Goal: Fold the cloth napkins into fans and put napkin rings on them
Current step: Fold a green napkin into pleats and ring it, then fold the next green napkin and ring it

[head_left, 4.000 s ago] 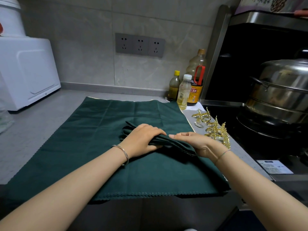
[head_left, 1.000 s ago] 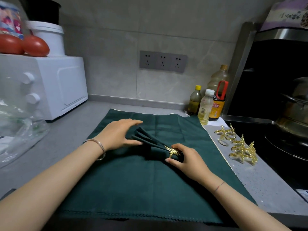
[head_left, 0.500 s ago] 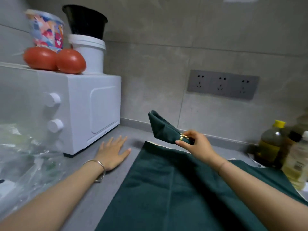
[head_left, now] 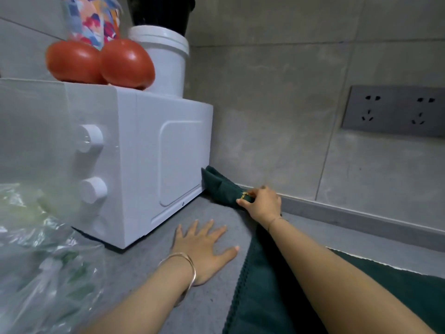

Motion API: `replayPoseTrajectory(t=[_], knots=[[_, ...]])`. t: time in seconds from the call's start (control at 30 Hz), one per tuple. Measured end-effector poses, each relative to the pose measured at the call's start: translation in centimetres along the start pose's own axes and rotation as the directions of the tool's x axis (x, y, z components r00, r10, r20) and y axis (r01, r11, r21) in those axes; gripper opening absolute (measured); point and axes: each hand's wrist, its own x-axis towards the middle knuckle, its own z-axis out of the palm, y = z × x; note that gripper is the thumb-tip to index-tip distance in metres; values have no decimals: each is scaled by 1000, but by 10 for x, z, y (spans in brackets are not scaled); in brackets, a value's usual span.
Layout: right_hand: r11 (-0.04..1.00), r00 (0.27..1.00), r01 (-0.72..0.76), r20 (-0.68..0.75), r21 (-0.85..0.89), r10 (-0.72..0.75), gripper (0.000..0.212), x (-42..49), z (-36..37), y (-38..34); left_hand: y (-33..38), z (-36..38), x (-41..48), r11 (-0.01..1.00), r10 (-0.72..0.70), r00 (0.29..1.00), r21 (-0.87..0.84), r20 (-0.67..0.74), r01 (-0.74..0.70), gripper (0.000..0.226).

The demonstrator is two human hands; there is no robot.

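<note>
1. Now, right grip (head_left: 262, 203): closed on the folded napkin (head_left: 221, 189) at its banded end, thumb under and fingers over, next to the gold napkin ring (head_left: 245, 195). Not yet released.
2. Change vs. 0.5 s ago: the napkin was held in the air. It has come down and appears to rest on the counter (head_left: 168, 297). Full contact can't be confirmed.
3. Change vs. 1 s ago: the napkin has left the spread green cloth (head_left: 269, 297), which now lies on the near side of the right grip, under the forearm.
4. Napkin position: the fan end runs left of the right grip, touching or just beside the rear corner of the white appliance (head_left: 154, 160). The wall base is just beyond the grip.
5. Left grip (head_left: 204, 247): flat on the counter, fingers spread, holding nothing. It sits near-left of the right grip, apart from the napkin.
6. Assessment: fold and ring look complete for this unit, and it is being parked. Next req.: let go, return to the cloth. Spare rings are out of view.
</note>
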Motion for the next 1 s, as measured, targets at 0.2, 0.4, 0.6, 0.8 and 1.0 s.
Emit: replayPoseTrajectory(t=[0.2,0.4,0.6,0.8,1.0], knots=[[998,996,-22,-88,60,27,49,-1,10,6,-1,1,1,1000,1,1000,-28,0,-1,69],[988,993,99,-75,121,-91,48,-36,-49,24,0,-3,-4,996,16,1000,-84,7,-15,70],[975,997,67,12,212,-71,43,-141,-130,76,16,-18,-29,991,11,1000,-133,17,-9,74],[982,982,-117,163,150,92,90,-253,-192,106,74,-29,-97,966,199,979,-178,42,-188,137],[985,962,-150,219,-87,166,145,-355,-243,103,126,-22,-188,942,323,930,-150,176,-299,89]])
